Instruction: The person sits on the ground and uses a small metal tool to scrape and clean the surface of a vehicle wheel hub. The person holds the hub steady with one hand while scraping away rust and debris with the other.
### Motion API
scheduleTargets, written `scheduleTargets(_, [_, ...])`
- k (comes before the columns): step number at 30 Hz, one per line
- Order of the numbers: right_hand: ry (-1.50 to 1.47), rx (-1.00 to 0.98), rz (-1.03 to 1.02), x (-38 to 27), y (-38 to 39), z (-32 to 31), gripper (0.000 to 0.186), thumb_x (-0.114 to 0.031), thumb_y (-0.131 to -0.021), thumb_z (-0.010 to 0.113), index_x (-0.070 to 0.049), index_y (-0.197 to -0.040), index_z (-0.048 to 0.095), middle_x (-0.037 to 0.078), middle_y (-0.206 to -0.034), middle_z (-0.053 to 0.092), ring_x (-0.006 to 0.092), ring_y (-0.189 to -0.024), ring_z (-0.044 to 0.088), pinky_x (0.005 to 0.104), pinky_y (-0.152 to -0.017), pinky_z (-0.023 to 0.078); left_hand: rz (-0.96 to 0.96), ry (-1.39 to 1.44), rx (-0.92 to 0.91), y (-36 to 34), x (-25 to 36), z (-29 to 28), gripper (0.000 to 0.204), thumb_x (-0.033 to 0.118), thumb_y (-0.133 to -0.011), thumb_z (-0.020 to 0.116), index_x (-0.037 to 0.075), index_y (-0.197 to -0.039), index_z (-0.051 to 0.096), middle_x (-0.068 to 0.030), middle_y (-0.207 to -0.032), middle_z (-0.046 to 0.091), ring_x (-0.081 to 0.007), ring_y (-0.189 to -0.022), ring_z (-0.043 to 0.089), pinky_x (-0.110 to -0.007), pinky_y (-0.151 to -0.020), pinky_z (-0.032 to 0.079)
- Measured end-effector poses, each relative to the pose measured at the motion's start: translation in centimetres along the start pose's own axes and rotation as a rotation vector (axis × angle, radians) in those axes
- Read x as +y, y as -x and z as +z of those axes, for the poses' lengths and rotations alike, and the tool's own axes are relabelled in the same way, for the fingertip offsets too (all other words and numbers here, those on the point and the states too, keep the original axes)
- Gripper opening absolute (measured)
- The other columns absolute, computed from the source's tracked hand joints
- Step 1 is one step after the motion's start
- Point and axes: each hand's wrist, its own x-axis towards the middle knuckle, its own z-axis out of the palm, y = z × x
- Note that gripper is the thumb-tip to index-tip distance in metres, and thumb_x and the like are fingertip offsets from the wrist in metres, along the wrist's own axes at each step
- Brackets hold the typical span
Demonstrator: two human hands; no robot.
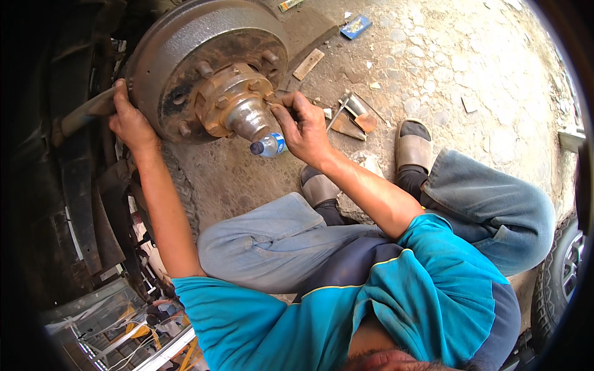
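A large dark brake drum with wheel studs sits at the upper left. From its middle juts a rusty hub ringed by bolts, with a shiny metal end. My left hand is closed on the drum's left edge; part of its fingers is hidden. At the right side of the hub flange, my right hand is closed in a pinch, its fingertips close to a bolt. Whatever it pinches is too small to make out. A clear plastic bottle with a blue label shows just below the hub's end.
Metal tools and scraps lie on the stony ground right of my right hand. Farther off are a wooden block and a blue tray. Dark vehicle parts line the left; a tyre stands at lower right.
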Motion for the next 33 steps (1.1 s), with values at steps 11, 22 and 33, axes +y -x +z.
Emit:
scheduleTargets(11, [-0.045,0.066,0.057,0.2,0.4,0.5,0.007,-0.004,-0.092,0.065,0.002,-0.093,0.062,0.012,-0.071,0.067,0.0138,-0.060,0.063,0.0286,-0.055,0.048,-0.003,0.011,0.007,0.2,0.0,0.2,0.042,0.028,-0.095,0.065,-0.011,-0.110,0.069,-0.0117,-0.109,0.069,-0.0166,-0.097,0.063,-0.030,-0.088,0.049])
scheduleTargets(22, [-0.045,0.088,0.014,1.7,0.8,0.6,0.007,-0.004,-0.092,0.066,0.001,-0.095,0.061,0.012,-0.073,0.067,0.0159,-0.060,0.063,0.0295,-0.056,0.049,0.020,-0.011,-0.015,0.1,0.0,0.4,0.044,0.030,-0.094,0.065,-0.011,-0.111,0.068,-0.0125,-0.109,0.069,-0.0173,-0.096,0.064,-0.031,-0.088,0.049])
scheduleTargets(33, [-0.012,0.032,-0.013,0.1,0.4,0.4,0.007,-0.004,-0.091,0.066,-0.001,-0.094,0.061,0.013,-0.072,0.065,0.0209,-0.060,0.064,0.0315,-0.056,0.049,-0.010,0.016,0.021,0.7,0.6,0.5,0.044,0.028,-0.093,0.067,-0.013,-0.110,0.068,-0.0114,-0.107,0.069,-0.0169,-0.092,0.063,-0.030,-0.086,0.049])
